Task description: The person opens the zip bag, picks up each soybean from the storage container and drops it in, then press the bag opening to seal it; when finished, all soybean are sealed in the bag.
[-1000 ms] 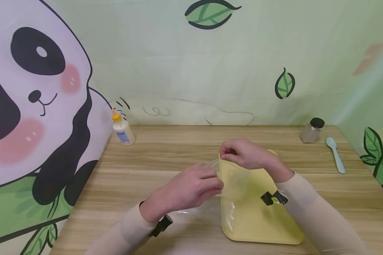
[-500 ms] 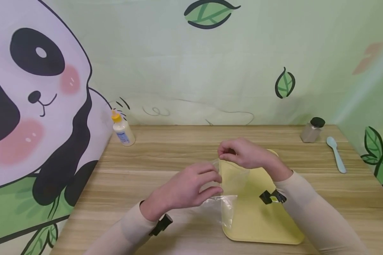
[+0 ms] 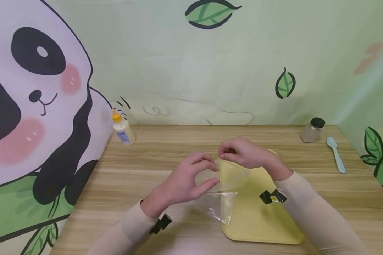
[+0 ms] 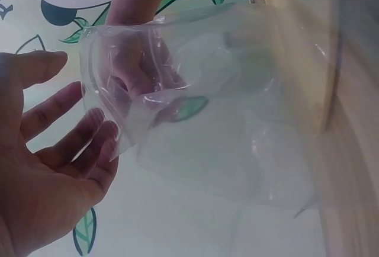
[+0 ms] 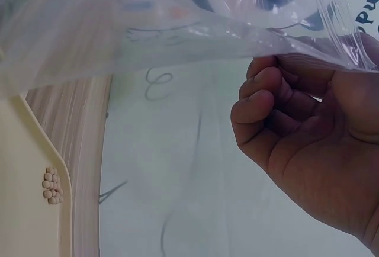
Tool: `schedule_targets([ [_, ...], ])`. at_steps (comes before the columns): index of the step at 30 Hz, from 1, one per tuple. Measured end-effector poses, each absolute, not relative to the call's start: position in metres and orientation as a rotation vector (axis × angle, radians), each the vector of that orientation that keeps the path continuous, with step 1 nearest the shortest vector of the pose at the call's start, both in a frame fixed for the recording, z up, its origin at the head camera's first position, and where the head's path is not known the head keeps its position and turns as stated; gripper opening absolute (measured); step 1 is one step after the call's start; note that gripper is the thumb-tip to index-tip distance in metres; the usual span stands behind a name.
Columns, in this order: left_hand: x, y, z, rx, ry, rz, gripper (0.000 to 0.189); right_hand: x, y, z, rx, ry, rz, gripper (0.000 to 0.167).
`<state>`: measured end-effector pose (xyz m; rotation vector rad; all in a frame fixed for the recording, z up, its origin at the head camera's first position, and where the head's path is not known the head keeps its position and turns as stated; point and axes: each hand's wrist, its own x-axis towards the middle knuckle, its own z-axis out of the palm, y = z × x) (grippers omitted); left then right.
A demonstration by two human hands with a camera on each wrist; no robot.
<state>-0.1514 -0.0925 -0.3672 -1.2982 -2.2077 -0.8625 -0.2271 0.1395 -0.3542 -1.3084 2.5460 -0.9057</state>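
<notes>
A clear plastic bag [image 3: 225, 203] hangs above the left part of a yellow tray [image 3: 258, 219]. My right hand [image 3: 242, 152] pinches the bag's upper edge between thumb and curled fingers; in the right wrist view the bag [image 5: 195, 38] partly covers the fingertips of this hand [image 5: 302, 121]. My left hand [image 3: 188, 177] is spread, thumb apart from the fingers. In the left wrist view the fingertips of this left hand [image 4: 53, 132] are at the edge of the bag [image 4: 207, 103], and whether they touch it I cannot tell.
A glue bottle [image 3: 123, 131] with a yellow cap stands at the back left. At the back right are a black-lidded jar [image 3: 312, 131] and a light blue spoon [image 3: 336, 155]. A cluster of small beige beads [image 5: 52, 186] lies on the tray.
My left hand has let go of the bag's edge, spread its fingers and moved up and slightly left. The bag's lower part has shifted. My right hand stays nearly in place.
</notes>
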Motion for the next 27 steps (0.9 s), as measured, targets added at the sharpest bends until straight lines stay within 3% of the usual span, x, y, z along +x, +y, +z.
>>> schedule_targets([
  [13, -0.152, -0.097, -0.383, -1.056, -2.395, -1.046, 0.019, -0.228, 0.144, -0.356, -1.295, 2.555, -0.933, 0.007],
  [27, -0.153, -0.100, -0.393, -1.058, -2.454, -1.092, 0.008, -0.227, 0.145, -0.358, -1.302, 2.537, -0.970, 0.006],
])
